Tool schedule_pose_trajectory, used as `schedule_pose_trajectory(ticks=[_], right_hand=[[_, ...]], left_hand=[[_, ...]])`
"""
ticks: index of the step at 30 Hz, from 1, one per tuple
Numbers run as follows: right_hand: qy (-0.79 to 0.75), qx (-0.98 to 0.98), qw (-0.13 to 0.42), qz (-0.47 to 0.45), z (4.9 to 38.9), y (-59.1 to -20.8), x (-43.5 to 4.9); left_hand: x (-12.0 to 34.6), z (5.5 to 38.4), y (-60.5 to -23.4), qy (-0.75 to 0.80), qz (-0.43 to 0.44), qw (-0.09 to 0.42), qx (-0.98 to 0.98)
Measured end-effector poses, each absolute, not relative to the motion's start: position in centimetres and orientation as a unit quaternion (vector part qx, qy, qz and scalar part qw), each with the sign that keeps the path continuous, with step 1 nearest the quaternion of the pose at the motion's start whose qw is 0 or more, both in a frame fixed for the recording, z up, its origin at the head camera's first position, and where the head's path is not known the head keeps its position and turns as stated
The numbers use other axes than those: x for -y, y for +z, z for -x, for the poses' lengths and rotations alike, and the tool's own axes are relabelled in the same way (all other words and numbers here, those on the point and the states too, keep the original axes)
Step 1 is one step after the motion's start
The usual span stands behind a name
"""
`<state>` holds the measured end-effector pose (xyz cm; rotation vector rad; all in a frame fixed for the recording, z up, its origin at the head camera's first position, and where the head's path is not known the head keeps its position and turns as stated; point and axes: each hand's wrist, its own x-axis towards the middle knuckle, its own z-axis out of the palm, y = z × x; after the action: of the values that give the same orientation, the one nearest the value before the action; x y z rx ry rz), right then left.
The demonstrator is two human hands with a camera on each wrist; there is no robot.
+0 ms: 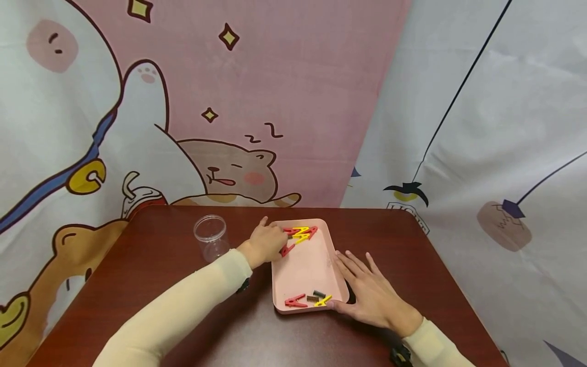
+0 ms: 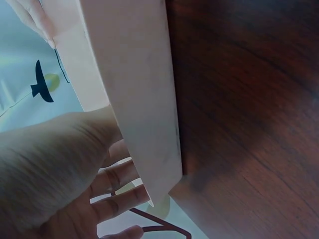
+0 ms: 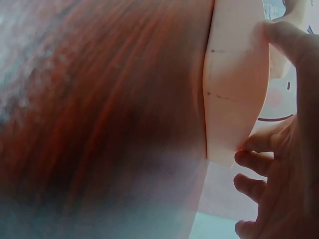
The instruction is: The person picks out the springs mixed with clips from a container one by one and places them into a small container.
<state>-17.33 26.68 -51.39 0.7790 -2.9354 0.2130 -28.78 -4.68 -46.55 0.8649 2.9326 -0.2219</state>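
A pink rectangular tray (image 1: 302,270) lies on the table, its side wall (image 2: 134,84) close up in the left wrist view. My left hand (image 1: 267,243) reaches over its far left rim, right at a group of red and yellow plastic clips (image 1: 300,234). The thumb and index tips are hidden, so I cannot tell whether they pinch a clip. My right hand (image 1: 367,293) is spread along the tray's right side, thumb at the near corner and fingertips by the rim. By that thumb lie a yellow clip (image 1: 323,300), a red clip (image 1: 295,300) and two small coil springs (image 1: 313,299).
Left of the tray, beyond my left forearm, a clear plastic jar (image 1: 212,237) stands upright. The dark red wooden table (image 1: 183,306) ends at a cartoon-printed cloth (image 1: 298,92) behind it.
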Motion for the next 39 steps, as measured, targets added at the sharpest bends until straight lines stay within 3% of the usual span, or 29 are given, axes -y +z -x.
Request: schedule_pose_trajectory(ticks=[27,39], right_hand=[[0.055,0.967,0.067,-0.24,16.9,-51.5,-25.6],[0.059,0.971,0.073,-0.221,16.5,-51.5,-24.6]], left_hand=[[5.5,28.9,-46.4,-0.053,-0.284,0.018,-0.957],[7.0,28.0,-46.0,-0.002,-0.289,-0.022,-0.957]])
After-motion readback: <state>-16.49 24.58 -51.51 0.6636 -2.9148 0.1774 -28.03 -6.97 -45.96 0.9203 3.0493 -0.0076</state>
